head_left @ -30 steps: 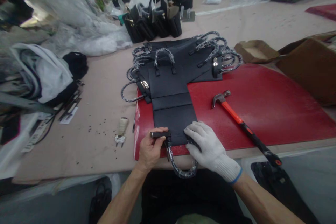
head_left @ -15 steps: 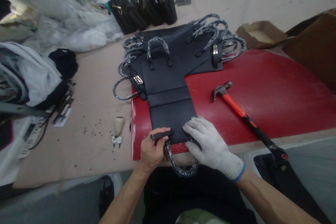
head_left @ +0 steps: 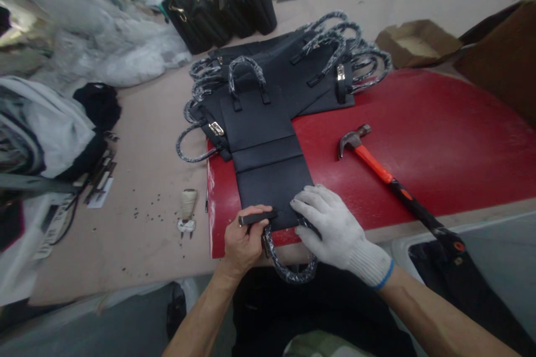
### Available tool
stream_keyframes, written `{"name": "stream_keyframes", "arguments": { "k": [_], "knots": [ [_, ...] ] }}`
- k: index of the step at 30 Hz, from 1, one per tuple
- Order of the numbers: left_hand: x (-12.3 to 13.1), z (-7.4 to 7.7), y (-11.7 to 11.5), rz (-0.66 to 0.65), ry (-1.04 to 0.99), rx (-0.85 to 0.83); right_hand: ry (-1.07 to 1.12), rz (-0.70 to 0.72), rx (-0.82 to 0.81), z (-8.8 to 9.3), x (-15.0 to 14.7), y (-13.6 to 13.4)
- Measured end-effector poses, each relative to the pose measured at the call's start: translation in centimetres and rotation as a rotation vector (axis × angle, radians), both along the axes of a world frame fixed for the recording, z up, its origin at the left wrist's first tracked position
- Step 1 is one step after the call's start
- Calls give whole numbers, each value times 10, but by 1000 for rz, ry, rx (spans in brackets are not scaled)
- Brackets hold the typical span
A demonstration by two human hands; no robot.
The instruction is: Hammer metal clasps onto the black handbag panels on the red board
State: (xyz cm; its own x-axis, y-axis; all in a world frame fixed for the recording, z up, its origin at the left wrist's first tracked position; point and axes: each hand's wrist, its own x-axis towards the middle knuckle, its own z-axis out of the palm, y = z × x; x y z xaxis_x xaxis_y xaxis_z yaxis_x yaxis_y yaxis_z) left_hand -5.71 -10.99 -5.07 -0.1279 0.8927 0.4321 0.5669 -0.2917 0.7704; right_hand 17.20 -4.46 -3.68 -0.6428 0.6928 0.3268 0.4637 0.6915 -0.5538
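A black bag panel [head_left: 268, 184] with fold lines across its middle lies flat in front of me. Between the thumb and fingers of my bare left hand [head_left: 245, 240] is a short dark strap [head_left: 256, 217], its tip against the panel's near left corner. My right hand [head_left: 330, 226], in a white knit glove, rests on the near right corner with its fingers stretched out over a handle's base. That plastic-wrapped handle [head_left: 292, 277] loops toward me past the table edge. Its other base is partly hidden by my left hand.
A red mat [head_left: 419, 111] lies under the panel, with a claw hammer [head_left: 374, 167] on it at right. Farther back are stacked black panels [head_left: 272, 70] with wrapped handles. A two-pronged tool [head_left: 188, 212] lies left, and an open cardboard box [head_left: 419, 44] stands back right.
The view has shifted slightly, so the stacked panels and hammer sit a little higher in it. Both hands keep nearly the same place on the panel, the strap still in my left.
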Motion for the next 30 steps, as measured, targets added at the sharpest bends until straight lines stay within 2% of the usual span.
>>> {"name": "stream_keyframes", "arguments": {
  "k": [17,30],
  "knots": [
    [1,2,0,3,0,-14,6,5,-1,4,-1,0],
    [-1,-4,-1,-18,6,-13,2,0,6,2,0,-1]
  ]
}}
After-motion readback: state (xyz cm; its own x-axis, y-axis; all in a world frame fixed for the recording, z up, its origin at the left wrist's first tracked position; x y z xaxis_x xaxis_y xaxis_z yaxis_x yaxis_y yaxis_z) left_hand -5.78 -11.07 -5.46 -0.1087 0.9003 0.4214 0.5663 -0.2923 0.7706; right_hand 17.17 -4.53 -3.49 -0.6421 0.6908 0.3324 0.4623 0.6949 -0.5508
